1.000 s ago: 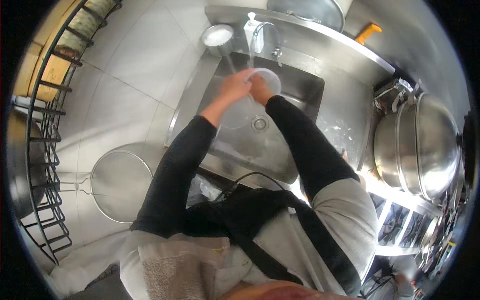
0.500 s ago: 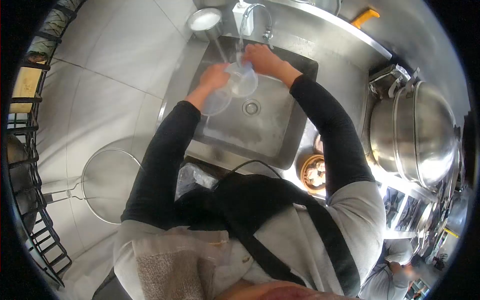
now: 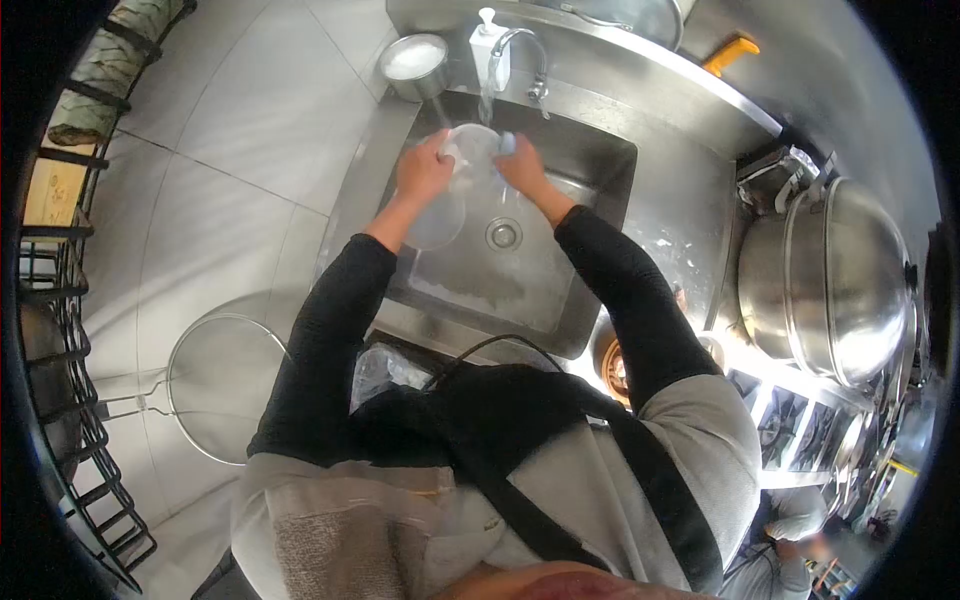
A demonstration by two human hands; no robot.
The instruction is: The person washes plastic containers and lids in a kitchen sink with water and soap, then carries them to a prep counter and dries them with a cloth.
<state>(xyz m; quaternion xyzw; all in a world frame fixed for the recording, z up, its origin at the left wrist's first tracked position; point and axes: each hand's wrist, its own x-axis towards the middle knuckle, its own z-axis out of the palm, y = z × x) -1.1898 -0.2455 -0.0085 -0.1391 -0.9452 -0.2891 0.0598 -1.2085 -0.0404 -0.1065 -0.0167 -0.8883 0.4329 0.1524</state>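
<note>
My left hand (image 3: 425, 168) is closed on the edge of a clear plastic bowl (image 3: 472, 140), held over the sink (image 3: 400, 290) just below the running faucet (image 3: 520, 40). On the bowl's right side is my right hand (image 3: 522, 165), its fingers closed around a small pale-blue piece (image 3: 507, 143) whose kind I cannot make out. A second clear round container or lid (image 3: 438, 222) sits below my left hand, over the left part of the basin. Water runs from the spout at the back of the bowl.
Behind the basin stand a white pump bottle (image 3: 490, 55) and a metal pot (image 3: 414, 66) with whitish contents. A large domed steel pot (image 3: 830, 280) is on the right. A round strainer (image 3: 228, 388) lies left, near a black wire rack (image 3: 80, 350). Another person (image 3: 790, 540) is at lower right.
My right hand has moved down from under the faucet to the bowl's right side. The bowl now tilts differently, and the view has shifted slightly.
</note>
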